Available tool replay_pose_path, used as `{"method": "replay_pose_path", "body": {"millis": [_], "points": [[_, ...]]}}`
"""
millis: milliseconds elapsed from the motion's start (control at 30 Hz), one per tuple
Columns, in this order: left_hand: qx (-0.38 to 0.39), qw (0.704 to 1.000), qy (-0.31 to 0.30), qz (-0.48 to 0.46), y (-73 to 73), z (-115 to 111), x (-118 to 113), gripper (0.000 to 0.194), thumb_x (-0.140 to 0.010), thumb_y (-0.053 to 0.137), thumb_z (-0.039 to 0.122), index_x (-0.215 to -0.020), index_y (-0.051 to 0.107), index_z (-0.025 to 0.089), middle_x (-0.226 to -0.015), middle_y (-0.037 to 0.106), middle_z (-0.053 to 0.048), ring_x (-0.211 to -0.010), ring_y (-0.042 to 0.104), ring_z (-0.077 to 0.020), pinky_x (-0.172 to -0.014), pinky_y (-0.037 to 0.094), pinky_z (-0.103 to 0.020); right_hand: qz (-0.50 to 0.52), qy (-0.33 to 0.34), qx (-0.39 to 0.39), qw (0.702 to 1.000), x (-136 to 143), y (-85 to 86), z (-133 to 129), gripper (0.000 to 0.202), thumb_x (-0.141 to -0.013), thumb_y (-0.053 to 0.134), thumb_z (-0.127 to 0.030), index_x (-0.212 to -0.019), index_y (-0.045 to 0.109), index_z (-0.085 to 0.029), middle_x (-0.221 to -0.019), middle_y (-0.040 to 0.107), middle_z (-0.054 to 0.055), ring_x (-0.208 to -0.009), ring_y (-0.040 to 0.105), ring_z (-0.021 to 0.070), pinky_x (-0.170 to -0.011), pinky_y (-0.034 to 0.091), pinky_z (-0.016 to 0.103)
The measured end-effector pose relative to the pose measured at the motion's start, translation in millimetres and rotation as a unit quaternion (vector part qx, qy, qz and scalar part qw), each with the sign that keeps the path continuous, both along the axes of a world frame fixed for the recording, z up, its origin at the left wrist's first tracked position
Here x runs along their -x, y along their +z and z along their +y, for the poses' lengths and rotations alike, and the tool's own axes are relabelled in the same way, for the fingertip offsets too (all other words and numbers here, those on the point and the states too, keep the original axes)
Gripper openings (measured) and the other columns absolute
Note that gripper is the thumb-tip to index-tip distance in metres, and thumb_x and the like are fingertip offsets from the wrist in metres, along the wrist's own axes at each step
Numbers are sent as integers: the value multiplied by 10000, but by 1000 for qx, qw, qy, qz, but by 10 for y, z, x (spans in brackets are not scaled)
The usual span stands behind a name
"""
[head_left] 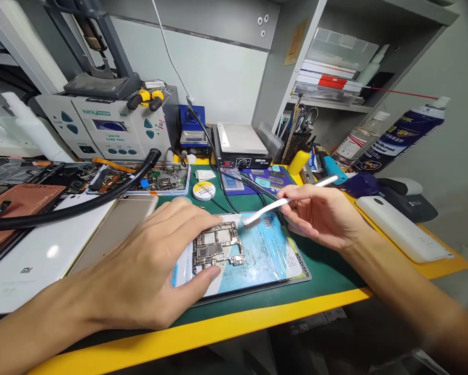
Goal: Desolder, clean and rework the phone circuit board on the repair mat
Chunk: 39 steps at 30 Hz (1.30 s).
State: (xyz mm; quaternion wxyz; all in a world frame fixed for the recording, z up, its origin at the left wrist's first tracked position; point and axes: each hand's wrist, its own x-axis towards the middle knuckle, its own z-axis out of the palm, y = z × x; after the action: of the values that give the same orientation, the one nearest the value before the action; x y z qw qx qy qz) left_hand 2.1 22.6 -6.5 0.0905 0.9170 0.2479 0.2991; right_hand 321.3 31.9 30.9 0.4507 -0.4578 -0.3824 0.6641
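A phone circuit board (214, 249) lies flat on a blue-and-white pad (253, 252). My left hand (161, 260) steadies it, fingers along its top left side and thumb at its lower edge, covering part of the left end. In my right hand (315, 211) is a white toothbrush (275, 205), pinched by the handle between thumb and fingers. Its dark bristles point down over the pad, just right of the board's upper right corner; whether they touch the pad I cannot tell.
To the left lie a white phone back cover (42, 245), a gold one (112, 229) and a black hose (81, 208). Behind stand a soldering station (112, 127), a small heating plate (241, 143) and a round tin (204, 190). A spray can (401, 135) and a white phone-shaped case (401, 226) are at right.
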Motion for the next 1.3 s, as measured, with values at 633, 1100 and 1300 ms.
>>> {"method": "replay_pose_path", "body": {"millis": [633,1100,1300], "points": [[6,1000,-1,15,29,-5,13,449,-1072,661,289,-1507,605,195,-1331,695,-108,-1206,624,-297,-1048,483,-461,2,-9,18,1000,9,-82,-178,36,-669,819,-172,-687,840,-149,-519,686,56,-363,559,122,-388,409,200],[-1,1000,7,22,35,0,-9,460,-1072,648,327,-1515,597,216,-1267,706,-87,-1109,645,-292,-992,508,-466,-52,-44,4,998,88,-16,-187,67,-610,791,-132,-663,829,-150,-540,708,50,-372,560,133,-397,368,231],[-14,1000,9,18,-5,18,-15,466,-1064,657,331,-1513,585,231,-1234,712,-75,-1075,637,-294,-952,495,-477,-50,-42,9,998,94,-18,-199,43,-621,803,-137,-655,825,-151,-530,697,49,-381,557,135,-398,376,234]]}}
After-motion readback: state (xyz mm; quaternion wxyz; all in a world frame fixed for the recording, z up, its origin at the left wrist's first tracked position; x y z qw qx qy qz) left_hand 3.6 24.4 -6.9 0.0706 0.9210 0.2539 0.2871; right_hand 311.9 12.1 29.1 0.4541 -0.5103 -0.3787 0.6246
